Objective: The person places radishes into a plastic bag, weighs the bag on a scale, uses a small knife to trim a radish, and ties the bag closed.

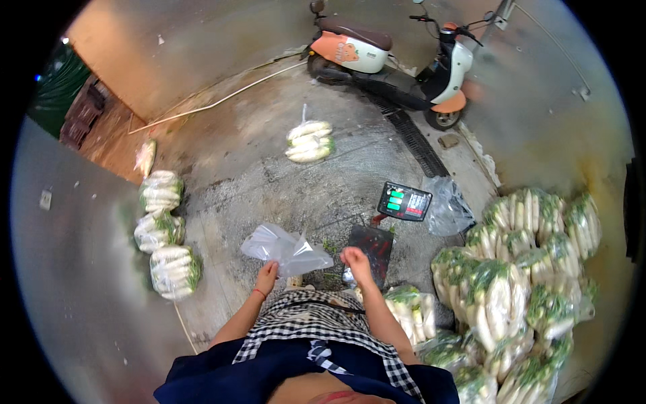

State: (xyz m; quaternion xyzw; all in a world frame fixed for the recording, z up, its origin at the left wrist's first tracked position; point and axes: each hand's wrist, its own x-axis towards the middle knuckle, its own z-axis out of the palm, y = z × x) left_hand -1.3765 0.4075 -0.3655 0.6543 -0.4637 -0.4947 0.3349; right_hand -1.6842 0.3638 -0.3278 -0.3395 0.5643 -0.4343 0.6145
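From where I stand, the fingers of the left hand [268, 270] are clamped on the lower edge of a translucent plastic bag [284, 249]. The fingers of the right hand [356, 262] are curled in together just beyond the bag's right end; whether they pinch any film, I can't tell. The bag hangs limp in front of the person's checked apron [316, 316], above the floor [229, 195]. Its long axis runs left to right, dipping a little rightward: the broad, crumpled end points left and away from the body, the narrower corner points at the right hand. Which end is the mouth, I can't make out.

Beneath the right hand sits a black scale platform [377, 244], with its lit display [405, 201] beyond, tilted, and a clear empty-looking bag [447, 207] beside that. Bagged white radishes [498, 296] are heaped to the right; three bundles [173, 272] line up at the left, and one bundle [309, 141] lies farther ahead. A scooter [390, 74] stands by the far wall.
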